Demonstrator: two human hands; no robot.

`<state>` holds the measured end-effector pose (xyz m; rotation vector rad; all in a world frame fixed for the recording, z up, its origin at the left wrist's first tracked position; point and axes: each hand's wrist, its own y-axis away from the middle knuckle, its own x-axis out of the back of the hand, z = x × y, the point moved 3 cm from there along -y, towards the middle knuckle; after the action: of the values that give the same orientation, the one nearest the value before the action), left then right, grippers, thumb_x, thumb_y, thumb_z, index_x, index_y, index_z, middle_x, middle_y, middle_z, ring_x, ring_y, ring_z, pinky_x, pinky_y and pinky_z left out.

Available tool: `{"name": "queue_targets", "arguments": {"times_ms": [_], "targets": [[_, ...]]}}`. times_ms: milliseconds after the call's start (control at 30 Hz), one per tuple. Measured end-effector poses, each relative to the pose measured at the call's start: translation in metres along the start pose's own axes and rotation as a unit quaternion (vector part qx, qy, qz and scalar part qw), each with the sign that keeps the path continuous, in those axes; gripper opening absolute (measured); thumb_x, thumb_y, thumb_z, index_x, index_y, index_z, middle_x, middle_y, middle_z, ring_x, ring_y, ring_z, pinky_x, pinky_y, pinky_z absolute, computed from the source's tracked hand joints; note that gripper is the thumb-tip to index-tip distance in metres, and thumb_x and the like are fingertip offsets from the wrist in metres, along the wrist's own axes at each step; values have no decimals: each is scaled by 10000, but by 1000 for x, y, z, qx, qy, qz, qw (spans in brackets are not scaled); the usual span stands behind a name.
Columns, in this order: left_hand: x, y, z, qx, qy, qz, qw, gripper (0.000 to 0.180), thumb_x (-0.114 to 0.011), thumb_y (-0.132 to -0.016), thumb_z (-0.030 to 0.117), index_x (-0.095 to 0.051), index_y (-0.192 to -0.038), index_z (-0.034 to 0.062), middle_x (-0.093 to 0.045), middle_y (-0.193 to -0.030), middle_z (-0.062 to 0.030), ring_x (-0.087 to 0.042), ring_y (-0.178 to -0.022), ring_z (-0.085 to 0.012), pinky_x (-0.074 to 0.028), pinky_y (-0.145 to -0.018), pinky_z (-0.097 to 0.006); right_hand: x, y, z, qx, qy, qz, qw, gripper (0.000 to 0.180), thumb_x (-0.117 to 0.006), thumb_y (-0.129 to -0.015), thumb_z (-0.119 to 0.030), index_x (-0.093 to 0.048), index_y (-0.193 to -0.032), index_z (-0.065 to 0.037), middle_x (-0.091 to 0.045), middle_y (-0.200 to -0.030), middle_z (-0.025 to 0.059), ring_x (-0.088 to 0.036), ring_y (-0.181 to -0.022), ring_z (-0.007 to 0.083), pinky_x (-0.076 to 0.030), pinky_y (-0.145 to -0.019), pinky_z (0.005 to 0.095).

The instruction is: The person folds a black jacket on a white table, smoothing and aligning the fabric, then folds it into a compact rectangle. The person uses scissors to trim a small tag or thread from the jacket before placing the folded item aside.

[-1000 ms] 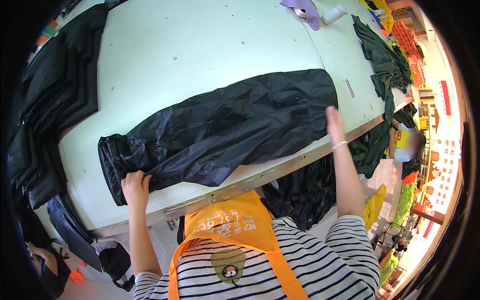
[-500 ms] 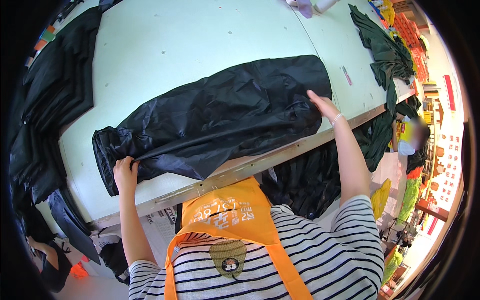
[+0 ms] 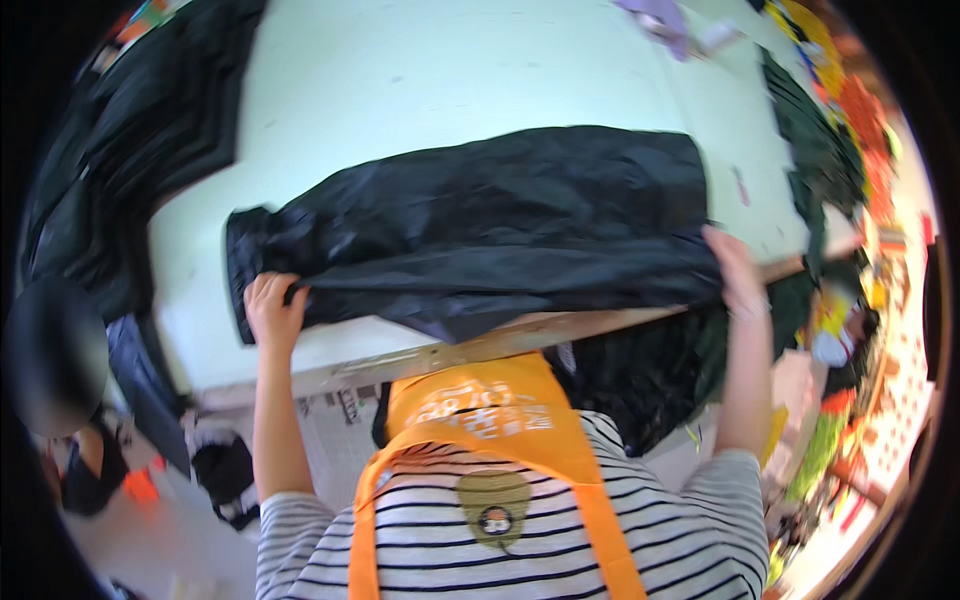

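Observation:
Black trousers point(image 3: 520, 210) of thin, slightly shiny cloth lie folded lengthwise across the table's near side, with a gathered band at the left end. A pointed flap of the cloth hangs at the table's front edge. My left hand point(image 3: 275, 312) is closed on the near layer beside the gathered band, thumb and fingers pinching it. At the right end my right hand point(image 3: 738, 272) grips the hem, its fingers slightly blurred and its thumb hidden. Between the two hands the near layer runs fairly straight.
The pale table point(image 3: 400, 80) has a wooden front edge. Stacked black garments point(image 3: 170, 110) cover its left side; dark green cloth point(image 3: 820, 150) lies at right. Black cloth point(image 3: 640, 370) hangs below the edge. A purple cloth point(image 3: 660, 22) lies far off. A person point(image 3: 90, 465) is at left.
My right hand has come nearer and closed on the right end of the trousers. The near layer is straighter and less creased. The whole view has shifted a little.

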<state>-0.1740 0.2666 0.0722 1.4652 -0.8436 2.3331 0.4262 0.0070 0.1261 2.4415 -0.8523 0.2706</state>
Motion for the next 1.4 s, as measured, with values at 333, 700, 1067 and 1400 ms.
{"name": "queue_targets", "arguments": {"times_ms": [333,700,1067,1400], "targets": [[7,-37,-77,21,0,42,999,689,-701,-684,284,-483,-1313,105,-546,-1272,-112,-469,-1221,-296,-317,-1033,-406,49,233,-111,311,76,307,896,332,-573,-914,-269,-625,-1078,14,-637,-1036,84,-585,-953,171,-433,-895,306],[-58,-48,-217,111,301,73,944,90,-560,-697,5,-595,-773,39,-675,-948,-95,-586,-1046,-276,-423,-928,-372,37,302,-187,338,96,379,856,326,-500,-960,-284,-591,-1094,-2,-613,-1004,79,-579,-929,171,-447,-870,316],[-26,-69,67,117,164,183,962,531,-622,-819,286,-514,-1282,51,-503,-1327,-122,-427,-1251,-289,-283,-1043,-453,37,-102,-72,320,232,311,864,418,-438,-988,-379,-556,-887,8,-554,-820,70,-490,-781,175,-421,-765,301],[-151,-63,61,86,-182,-150,968,1049,-658,-594,684,-282,-1469,244,-184,-1548,-66,-168,-1407,-361,-167,-1060,-640,-81,-201,44,175,474,198,840,353,-378,-981,-391,-463,-883,-63,-634,-720,217,-614,-674,422,-467,-584,519]]}}
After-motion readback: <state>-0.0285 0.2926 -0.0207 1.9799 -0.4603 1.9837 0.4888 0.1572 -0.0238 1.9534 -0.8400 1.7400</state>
